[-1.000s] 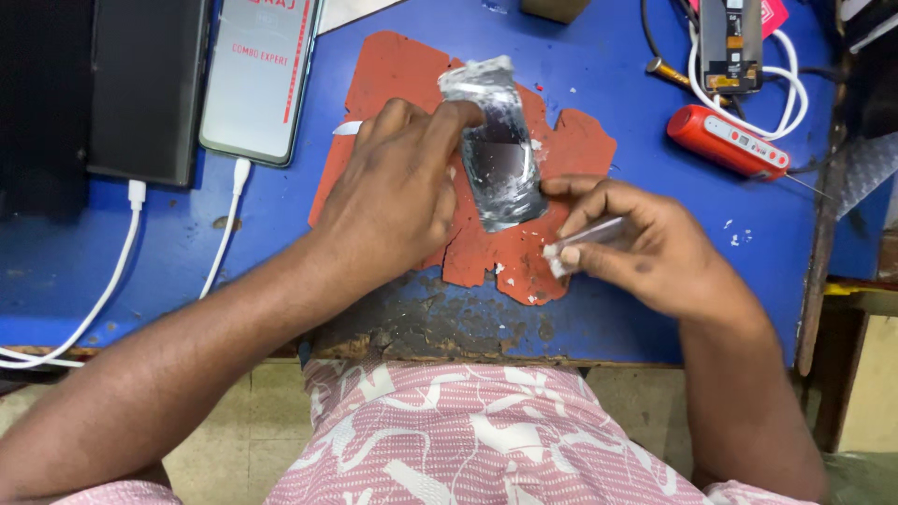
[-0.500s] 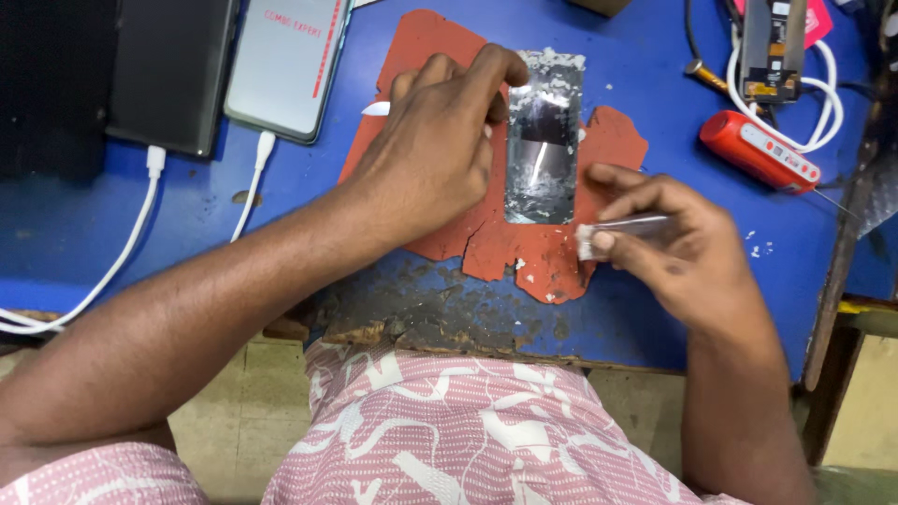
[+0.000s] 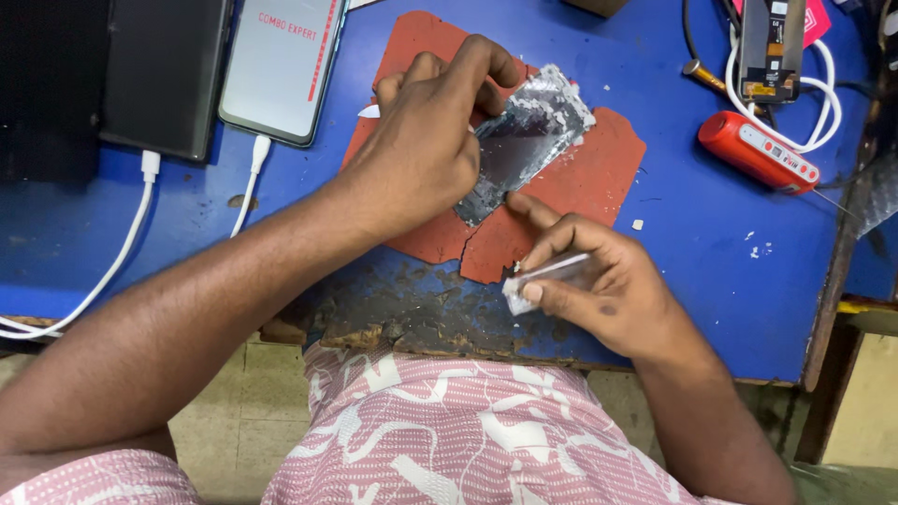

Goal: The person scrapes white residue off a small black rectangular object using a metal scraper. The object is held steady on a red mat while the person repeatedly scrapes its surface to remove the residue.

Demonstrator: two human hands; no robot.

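A cracked phone screen panel point(image 3: 524, 145), grey with shiny shattered edges, lies tilted on a torn red mat point(image 3: 599, 178) on the blue table point(image 3: 692, 243). My left hand point(image 3: 426, 145) presses on its left side, fingers curled over the top edge. My right hand point(image 3: 599, 281) sits just below the panel near the table's front edge. It pinches a thin flat metal tool point(image 3: 547, 273) with a pale wrapped end, and its forefinger touches the panel's lower edge.
At the back left a white-screened phone point(image 3: 281, 65) and a dark device point(image 3: 164, 75) are plugged into white cables point(image 3: 112, 262). A red cylindrical tool point(image 3: 758, 151), a circuit board point(image 3: 772, 42) and looped white cable sit back right. The table's front edge is worn.
The panel has turned from upright to slanted, its top now pointing right. My left hand shifted with it. My right hand moved left and lower with the tool.
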